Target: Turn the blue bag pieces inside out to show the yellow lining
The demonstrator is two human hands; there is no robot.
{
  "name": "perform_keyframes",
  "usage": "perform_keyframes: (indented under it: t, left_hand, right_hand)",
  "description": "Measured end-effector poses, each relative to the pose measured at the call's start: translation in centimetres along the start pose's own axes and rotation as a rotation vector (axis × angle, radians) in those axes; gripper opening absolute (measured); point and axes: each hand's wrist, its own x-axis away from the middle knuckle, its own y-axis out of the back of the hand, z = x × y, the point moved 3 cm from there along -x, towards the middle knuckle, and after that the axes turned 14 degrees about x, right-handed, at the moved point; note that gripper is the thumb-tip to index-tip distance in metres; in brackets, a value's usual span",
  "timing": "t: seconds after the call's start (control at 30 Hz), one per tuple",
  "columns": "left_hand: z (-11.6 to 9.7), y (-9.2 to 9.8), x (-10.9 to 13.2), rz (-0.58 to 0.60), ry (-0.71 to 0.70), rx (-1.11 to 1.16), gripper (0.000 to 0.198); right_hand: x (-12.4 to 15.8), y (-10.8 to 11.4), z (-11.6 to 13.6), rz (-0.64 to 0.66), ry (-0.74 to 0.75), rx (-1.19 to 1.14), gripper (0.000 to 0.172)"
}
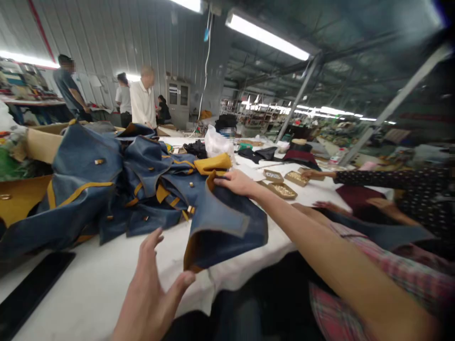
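My right hand [239,183] pinches the top edge of a blue leather bag piece [227,208] with a mustard-yellow inner side. This piece stands partly folded on the white-covered table, its lower opening facing me. My left hand [151,289] is just short of its near left corner, thumb and fingers spread, holding nothing. To the left lies a heap of similar blue leather bag pieces [85,161] with yellow trim and small metal fittings.
A dark flat phone-like slab [35,289] lies front left. Shallow boxes of small metal parts [282,190] and a clear plastic bag [215,142] are farther back. At right, a co-worker's polka-dot sleeve [369,176] reaches over the table. Several people stand behind.
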Motion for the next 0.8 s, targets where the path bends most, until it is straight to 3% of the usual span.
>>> perform_keyframes:
  t: [0.1,0.23,0.3,0.4,0.47,0.53,0.63,0.73,0.8]
  left_hand:
    - [-2.4,-3.9,-2.1,0.161,-0.031,-0.102,0.131]
    - [-2.9,-8.6,-3.3,0.390,-0.229,-0.309,0.151]
    - [-3.2,-10.1,-3.3,0.513,-0.397,-0.432,0.152]
    - [-3.7,-11.8,-3.1,0.720,-0.704,-0.516,0.134]
    - [-3.3,-12.7,-3.3,0.843,-0.777,-0.493,0.126]
    - [-2.4,-13.3,-4.3,0.877,-0.728,-0.480,0.132]
    - [-2.0,-13.4,-6.3,0.789,-0.665,-0.509,0.141]
    - [-3.0,-13.3,-7.6,0.759,-0.713,-0.511,0.125]
    - [-3.9,-13.4,-7.9,0.831,-0.778,-0.512,0.111]
  right_hand:
    - [5.1,-5.6,1.0,0.188,0.104,0.020,0.052]
    - [8.6,-6.5,0.0,0.115,0.055,0.088,0.042]
    - [9.4,-6.3,-0.5,0.050,-0.002,0.133,0.036]
    - [10.7,-6.7,-0.4,-0.039,-0.126,0.169,0.039]
    - [11.5,-7.0,0.0,-0.089,-0.202,0.171,0.039]
    - [12.3,-7.1,0.5,-0.128,-0.254,0.167,0.036]
    - [13.1,-6.7,1.1,-0.253,-0.286,0.188,0.047]
    - [13.6,-6.2,1.3,-0.406,-0.293,0.231,0.047]
    - [13.7,-6.0,1.5,-0.450,-0.294,0.266,0.039]
